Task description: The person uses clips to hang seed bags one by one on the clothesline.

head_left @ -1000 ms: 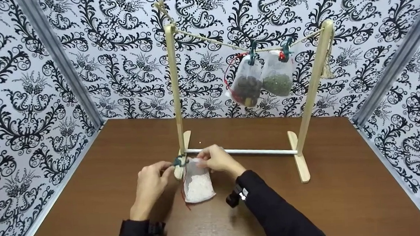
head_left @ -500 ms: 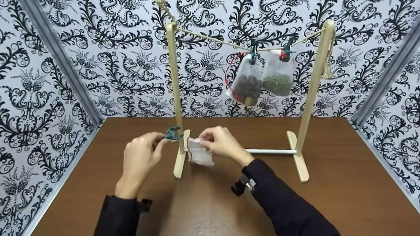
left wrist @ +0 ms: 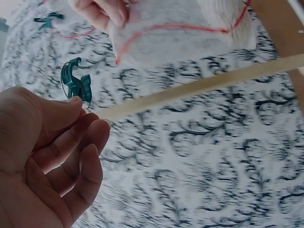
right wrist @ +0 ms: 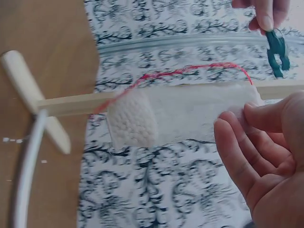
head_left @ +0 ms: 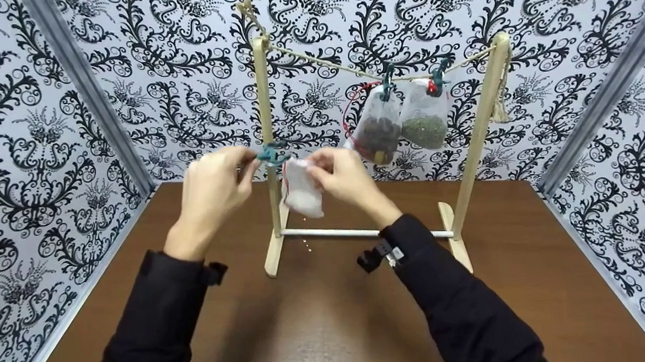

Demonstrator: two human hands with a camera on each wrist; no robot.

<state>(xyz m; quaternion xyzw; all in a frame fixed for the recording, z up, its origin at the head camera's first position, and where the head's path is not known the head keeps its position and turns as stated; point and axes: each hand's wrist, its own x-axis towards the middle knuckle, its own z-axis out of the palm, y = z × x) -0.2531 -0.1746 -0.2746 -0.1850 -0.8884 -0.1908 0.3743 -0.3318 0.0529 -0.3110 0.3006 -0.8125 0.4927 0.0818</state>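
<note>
My left hand pinches a dark green spring clip by its handles, and the clip's jaws point away from the fingers. Just to the right, my right hand pinches the top edge of a white mesh bag. The bag hangs in the air with white grains gathered at its bottom and a red cord along one side. Clip and bag are close together near the left post of a wooden stand, below its rope.
Two filled mesh bags hang from the rope by green clips: one with dark contents, one with green contents. The wooden stand has a left post, a right post and a white crossbar. Small white bits lie on the brown table.
Both hands have risen from near the tabletop, carrying the clip and the white bag up beside the left post. White specks show below the bag.
</note>
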